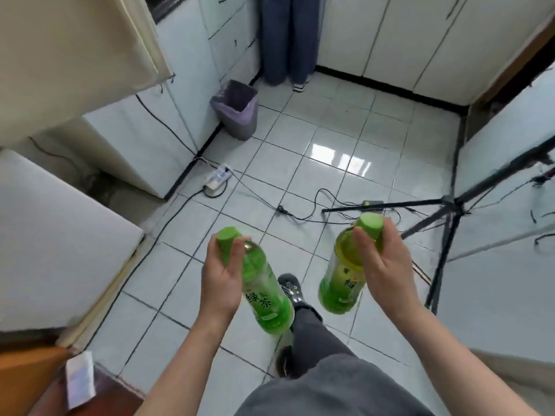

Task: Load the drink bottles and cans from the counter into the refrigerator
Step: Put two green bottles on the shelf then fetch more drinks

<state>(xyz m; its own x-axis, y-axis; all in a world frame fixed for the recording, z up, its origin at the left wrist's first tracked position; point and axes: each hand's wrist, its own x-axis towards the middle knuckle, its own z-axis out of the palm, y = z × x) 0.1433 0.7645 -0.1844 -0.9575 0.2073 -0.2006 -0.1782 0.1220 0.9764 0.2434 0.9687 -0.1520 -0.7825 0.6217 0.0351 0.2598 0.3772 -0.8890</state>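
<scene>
While left hand [220,277] and right hand [383,265] grip bottles [265,298], floor [330,130] stretches between cabinets [180,85].

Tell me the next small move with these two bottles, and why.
Probably turn left and carry both toward the white appliance, likely the refrigerator. The left hand grips the left bottle and the right hand the right bottle near their caps, over the tiled floor.

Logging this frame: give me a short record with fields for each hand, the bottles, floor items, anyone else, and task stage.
left hand: grips a bottle at the neck
right hand: grips a second bottle at the neck
bottles: green caps on, green labels, both held above the floor
floor: bin, power strip, tripod
other person: legs at the far end
stage: both bottles carried, not yet stored
</scene>
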